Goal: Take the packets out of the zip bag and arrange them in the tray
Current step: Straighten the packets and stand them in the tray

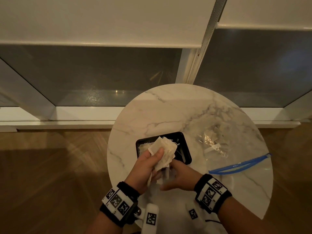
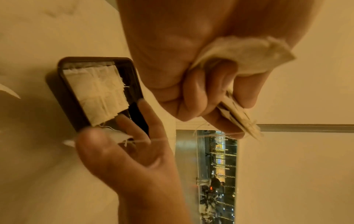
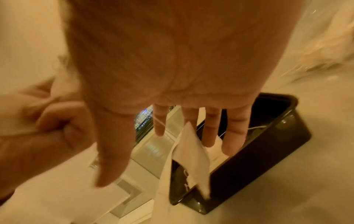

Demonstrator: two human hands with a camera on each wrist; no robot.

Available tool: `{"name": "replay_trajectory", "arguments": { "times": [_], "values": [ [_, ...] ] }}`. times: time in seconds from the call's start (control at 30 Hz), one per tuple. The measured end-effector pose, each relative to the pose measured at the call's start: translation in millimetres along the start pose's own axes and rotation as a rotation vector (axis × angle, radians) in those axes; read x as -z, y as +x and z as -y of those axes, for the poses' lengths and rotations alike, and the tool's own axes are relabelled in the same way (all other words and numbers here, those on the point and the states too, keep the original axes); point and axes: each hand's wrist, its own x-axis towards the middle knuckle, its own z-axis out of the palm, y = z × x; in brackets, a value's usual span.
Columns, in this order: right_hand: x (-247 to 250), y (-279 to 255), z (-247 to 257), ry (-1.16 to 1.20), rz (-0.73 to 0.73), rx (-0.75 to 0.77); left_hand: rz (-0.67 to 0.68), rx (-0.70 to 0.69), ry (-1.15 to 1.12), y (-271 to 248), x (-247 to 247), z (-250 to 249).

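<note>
My left hand [image 1: 156, 156] grips a stack of pale tea-bag packets [image 1: 166, 149] just above the black tray [image 1: 187, 147]; in the left wrist view its fingers [image 2: 210, 94] curl round the packets [image 2: 243, 48]. More packets [image 2: 99, 94] lie flat in the tray [image 2: 64, 84]. My right hand [image 1: 177, 173] hovers under the stack with straight, spread fingers [image 3: 208, 133]. White paper tags [image 3: 191, 153] on threads dangle among them. The clear zip bag [image 1: 226, 146] with a blue zip [image 1: 239, 165] lies to the right, with several packets inside.
Everything sits on a small round marble table [image 1: 168, 112] whose edge is close on every side. Wooden floor [image 1: 50, 166] surrounds it, and a window with a white sill [image 1: 84, 122] stands behind.
</note>
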Motion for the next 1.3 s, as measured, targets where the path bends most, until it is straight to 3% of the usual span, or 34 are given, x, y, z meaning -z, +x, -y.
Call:
{"name": "replay_trajectory", "arguments": {
  "times": [0.13,0.27,0.43,0.6,0.8,1.1,1.3],
  "values": [
    [-8.8,18.2,5.8,0.007,-0.102,0.101,0.006,-0.057,-0.060,-1.9,-4.3,-13.3],
    [-2.0,23.9,4.3,0.015,-0.082,0.132,-0.005,-0.090,-0.086,-9.1,-1.2,-31.1],
    [-1.7,25.5,2.4,0.030,-0.106,0.112,-0.012,-0.143,-0.145,-10.6,13.0,-41.8],
    [0.1,24.9,5.4,0.206,-0.077,0.036,-0.058,-0.182,-0.152,-11.5,17.9,-54.2],
    [22.7,18.6,2.2,0.267,-0.153,0.009,-0.148,-0.228,-0.167,-8.4,51.4,-62.0],
    [57.4,25.6,-12.1,0.352,-0.237,-0.082,-0.342,-0.126,-0.076,-1.3,86.1,-38.4],
    [58.6,61.5,-31.3,0.061,-0.353,-0.248,-0.389,-0.027,0.013,5.8,89.8,-7.8]
  ]
}}
